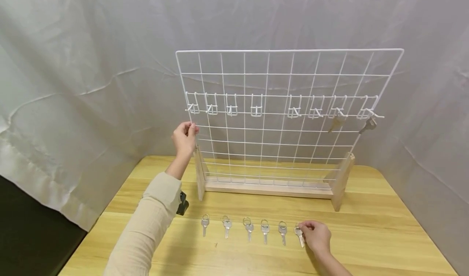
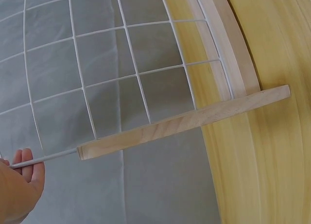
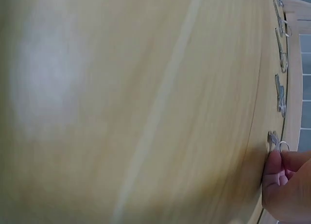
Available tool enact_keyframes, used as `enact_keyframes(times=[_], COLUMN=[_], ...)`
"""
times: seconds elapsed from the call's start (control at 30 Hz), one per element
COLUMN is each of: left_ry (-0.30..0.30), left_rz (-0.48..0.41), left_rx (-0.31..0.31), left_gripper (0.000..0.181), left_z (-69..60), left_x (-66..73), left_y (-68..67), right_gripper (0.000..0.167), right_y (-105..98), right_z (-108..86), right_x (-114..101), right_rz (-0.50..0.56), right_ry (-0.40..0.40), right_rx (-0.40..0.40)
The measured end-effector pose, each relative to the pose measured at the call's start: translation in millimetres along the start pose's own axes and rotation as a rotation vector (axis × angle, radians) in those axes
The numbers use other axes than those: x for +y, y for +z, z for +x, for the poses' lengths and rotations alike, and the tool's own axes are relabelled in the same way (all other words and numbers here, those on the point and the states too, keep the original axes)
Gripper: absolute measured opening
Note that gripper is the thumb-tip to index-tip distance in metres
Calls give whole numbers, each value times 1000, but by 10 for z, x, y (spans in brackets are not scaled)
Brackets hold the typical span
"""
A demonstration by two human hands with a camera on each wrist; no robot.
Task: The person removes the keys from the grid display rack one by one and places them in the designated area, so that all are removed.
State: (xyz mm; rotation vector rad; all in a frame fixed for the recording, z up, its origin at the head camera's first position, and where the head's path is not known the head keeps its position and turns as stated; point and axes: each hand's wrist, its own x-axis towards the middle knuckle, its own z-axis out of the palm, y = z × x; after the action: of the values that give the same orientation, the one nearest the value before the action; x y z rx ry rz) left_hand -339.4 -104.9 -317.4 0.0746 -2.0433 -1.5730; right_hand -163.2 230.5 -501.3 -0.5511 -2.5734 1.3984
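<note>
The right hand (image 1: 318, 237) pinched a key (image 1: 299, 237) on the table (image 1: 234, 261), at six o'clock from the wire rack (image 1: 263, 128); five more keys (image 1: 249, 227) lay toward its nine o'clock. The left hand (image 1: 184, 139) gripped the rack at nine o'clock.

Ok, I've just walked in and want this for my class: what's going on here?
A person's left hand grips the side of a wire rack. Their right hand pinches a key at the right end of a row on the table. Five other keys lie along that row. Two keys already hang from the two rightmost hooks; the other six hooks are bare.
</note>
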Motion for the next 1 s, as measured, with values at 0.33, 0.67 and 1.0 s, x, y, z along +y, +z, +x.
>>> enact_keyframes(times=[0.33,0.67,1.0], left_ry=[6,3,3], left_rz=[-5,9,2], left_rx=[-2,0,2], left_gripper=[21,21,20], left_z=[-6,-3,-5], left_x=[7,-1,1], left_y=[-9,3,3], right_gripper=[9,10,9], right_y=[-12,-32,-46], right_z=[-10,-1,14], right_x=[10,0,1], right_rz=[-132,-102,-59], right_ry=[-72,-50,-14], right_rx=[28,-5,-30])
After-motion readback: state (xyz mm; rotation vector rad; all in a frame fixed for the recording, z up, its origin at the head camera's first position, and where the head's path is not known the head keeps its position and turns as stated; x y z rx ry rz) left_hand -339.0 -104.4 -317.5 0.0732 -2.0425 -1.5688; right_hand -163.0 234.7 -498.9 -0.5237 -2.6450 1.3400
